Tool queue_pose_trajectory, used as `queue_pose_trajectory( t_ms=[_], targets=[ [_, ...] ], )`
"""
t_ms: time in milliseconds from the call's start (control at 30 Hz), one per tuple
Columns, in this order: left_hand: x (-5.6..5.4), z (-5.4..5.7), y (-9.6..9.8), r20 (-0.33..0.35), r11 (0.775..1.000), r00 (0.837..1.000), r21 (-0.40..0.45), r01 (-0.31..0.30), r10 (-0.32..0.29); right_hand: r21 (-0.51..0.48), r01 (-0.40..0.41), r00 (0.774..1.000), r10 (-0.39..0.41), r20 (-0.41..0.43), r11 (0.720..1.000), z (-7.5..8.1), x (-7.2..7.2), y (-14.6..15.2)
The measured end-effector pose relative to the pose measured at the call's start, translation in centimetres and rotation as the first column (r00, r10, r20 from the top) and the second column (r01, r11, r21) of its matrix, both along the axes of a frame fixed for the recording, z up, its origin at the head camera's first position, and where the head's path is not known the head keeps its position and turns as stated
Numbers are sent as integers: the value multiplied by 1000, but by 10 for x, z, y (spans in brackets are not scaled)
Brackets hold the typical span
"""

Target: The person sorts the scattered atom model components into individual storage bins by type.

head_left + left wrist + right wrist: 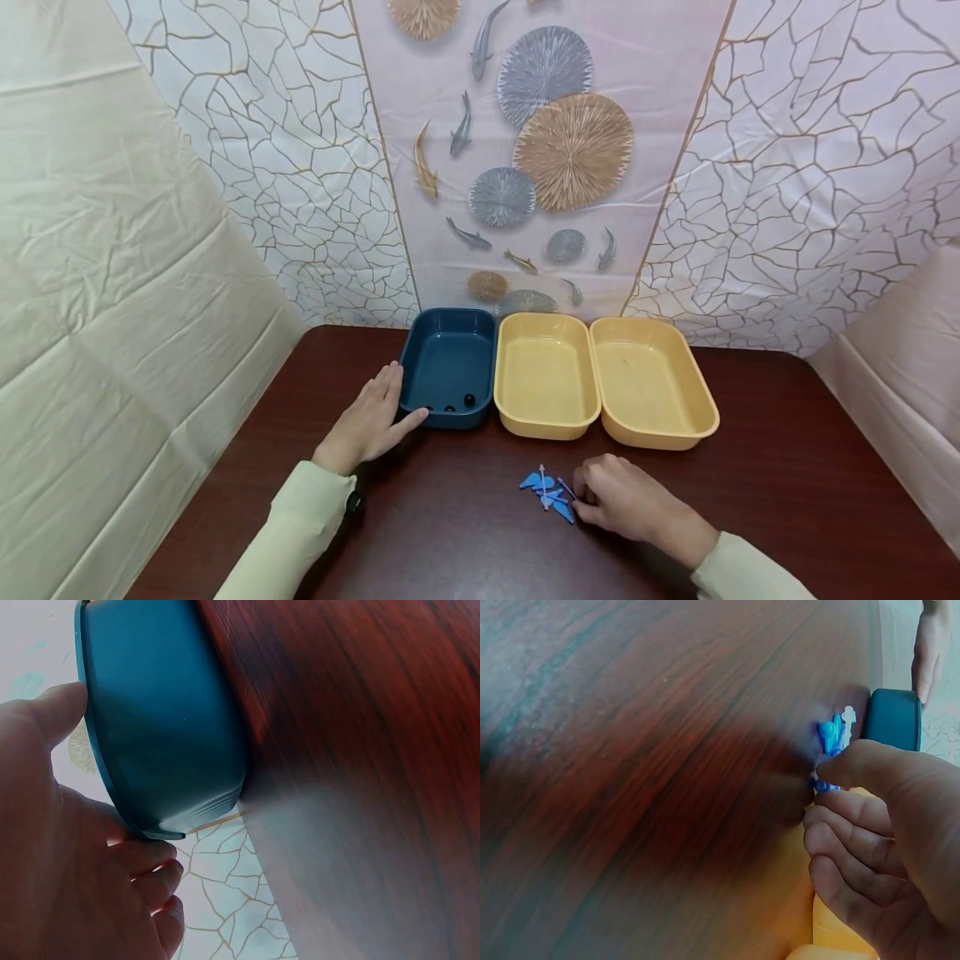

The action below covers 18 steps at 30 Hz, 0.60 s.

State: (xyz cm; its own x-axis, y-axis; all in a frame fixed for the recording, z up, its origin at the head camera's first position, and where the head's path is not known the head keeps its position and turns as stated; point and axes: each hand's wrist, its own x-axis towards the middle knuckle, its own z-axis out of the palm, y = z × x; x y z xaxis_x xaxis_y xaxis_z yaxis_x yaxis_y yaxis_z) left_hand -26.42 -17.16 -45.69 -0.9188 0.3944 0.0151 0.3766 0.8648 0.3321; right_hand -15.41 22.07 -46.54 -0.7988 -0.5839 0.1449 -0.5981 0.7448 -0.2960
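My left hand [371, 421] rests on the near-left rim of a dark blue tray [450, 421], fingers extended along its side and thumb over the front edge. In the left wrist view the thumb [64, 712] touches that rim. Several small black round things [469, 400] lie at the tray's near end. My right hand [622, 496] is low over the table, fingers curled, pinching a small thin blue piece [825, 785] between thumb and forefinger. Beside it lies a little pile of blue flat teardrop-shaped pieces [562, 510] with a pale thin stick [543, 479] across them.
Two yellow trays, a middle one [547, 431] and a right one [660, 440], stand in a row with the blue tray at the back of the dark wooden table [450, 533]. A patterned cloth wall [315, 167] rises behind them.
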Motion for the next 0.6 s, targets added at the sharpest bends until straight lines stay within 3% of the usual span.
queue_pose_trajectory(
  t_ms=[267, 600],
  targets=[
    [-1, -2, 0, 3, 1000, 1000, -1, 8, -8, -5, 22, 1000, -22, -14, 1000, 0, -2, 1],
    [-1, -1, -1, 4, 1000, 1000, -10, 3, -3, -30, -8, 993, 4, -116, 1000, 9, -8, 7]
  ],
)
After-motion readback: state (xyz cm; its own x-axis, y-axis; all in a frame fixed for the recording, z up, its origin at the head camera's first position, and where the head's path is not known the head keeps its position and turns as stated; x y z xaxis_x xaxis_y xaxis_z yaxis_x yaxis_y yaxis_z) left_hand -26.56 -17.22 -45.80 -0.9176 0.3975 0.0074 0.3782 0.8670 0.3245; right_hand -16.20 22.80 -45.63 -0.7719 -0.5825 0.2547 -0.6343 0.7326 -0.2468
